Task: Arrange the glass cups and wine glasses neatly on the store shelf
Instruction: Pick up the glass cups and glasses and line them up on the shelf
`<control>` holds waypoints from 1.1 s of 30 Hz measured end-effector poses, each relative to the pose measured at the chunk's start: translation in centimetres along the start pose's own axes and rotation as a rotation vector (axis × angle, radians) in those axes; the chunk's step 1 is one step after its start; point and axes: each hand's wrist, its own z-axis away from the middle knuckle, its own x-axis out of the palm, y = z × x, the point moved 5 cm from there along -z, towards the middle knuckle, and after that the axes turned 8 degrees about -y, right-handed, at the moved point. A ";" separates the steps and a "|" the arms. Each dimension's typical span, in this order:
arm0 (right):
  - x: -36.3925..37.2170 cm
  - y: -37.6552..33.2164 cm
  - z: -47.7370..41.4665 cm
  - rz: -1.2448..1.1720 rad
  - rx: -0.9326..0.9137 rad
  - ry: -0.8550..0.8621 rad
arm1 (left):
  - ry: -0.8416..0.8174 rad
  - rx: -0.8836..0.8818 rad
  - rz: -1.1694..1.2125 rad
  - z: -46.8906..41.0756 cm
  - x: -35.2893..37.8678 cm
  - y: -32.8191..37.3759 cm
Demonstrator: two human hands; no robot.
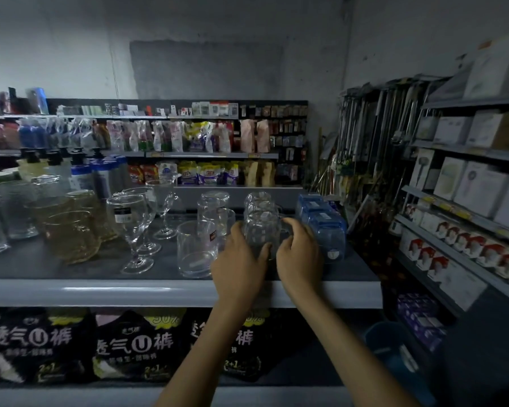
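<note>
Top shelf (pixel 71 270), grey board, front lip pale. Item in hand: clear glass mug (pixel 259 230), standing near the front edge toward the right end, foremost in a file of like mugs (pixel 258 201) running back toward the rear edge. Left hand (pixel 238 261) wraps the mug's left side, thumb laid across its lower front. Right hand (pixel 299 255) has its fingers curled in against the mug's right side, where the handle shows. Just left of the left hand: one wide clear tumbler (pixel 194 249), upright, close to the front edge; behind it, stacked tumblers (pixel 213 208) at mid-depth. Further left: three stemmed wine glasses (pixel 131 227), upright, set in a diagonal line from the front edge toward the rear. Left of these: amber glass cups (pixel 69 235), clustered; beyond them, clear textured glasses (pixel 12 210) at the left end. Right end of the shelf: blue wrapped packs (pixel 322 226), just beside the right hand. Lower shelf: black packets (pixel 41 345) with printed white characters, standing in a row along its front.
</note>
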 end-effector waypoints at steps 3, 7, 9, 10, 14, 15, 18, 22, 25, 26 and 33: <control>-0.4 0.0 0.7 -0.043 -0.055 0.119 | 0.016 -0.012 -0.024 -0.1 0.0 -0.1; -0.8 0.2 1.1 -0.135 -0.050 0.228 | 0.014 -0.029 -0.091 -0.1 0.0 0.0; -0.9 0.1 1.4 -0.131 -0.049 0.220 | 0.018 -0.025 -0.098 0.2 0.0 -0.1; -0.9 0.0 1.3 -0.103 -0.046 0.195 | 0.022 -0.019 -0.099 0.2 0.0 -0.1; 0.0 -0.4 0.8 0.119 -0.072 0.009 | 0.013 -0.014 -0.098 0.1 0.2 -0.2; 0.2 -0.5 0.7 0.159 -0.091 -0.028 | 0.008 -0.015 -0.097 0.1 0.3 -0.2; 0.5 -0.5 0.6 0.209 -0.120 -0.056 | -0.004 -0.021 -0.101 0.1 0.4 -0.3; 0.4 -0.3 0.4 0.238 -0.110 -0.043 | 0.005 -0.005 -0.104 0.1 0.5 -0.4; 0.5 -0.2 0.2 0.242 -0.109 -0.040 | 0.011 -0.026 -0.102 0.0 0.5 -0.3; 0.5 -0.2 0.3 0.237 -0.108 -0.040 | 0.013 -0.027 -0.099 0.1 0.5 -0.3; 0.6 -0.3 0.3 0.244 -0.182 -0.070 | 0.033 0.018 -0.119 0.3 0.3 -0.2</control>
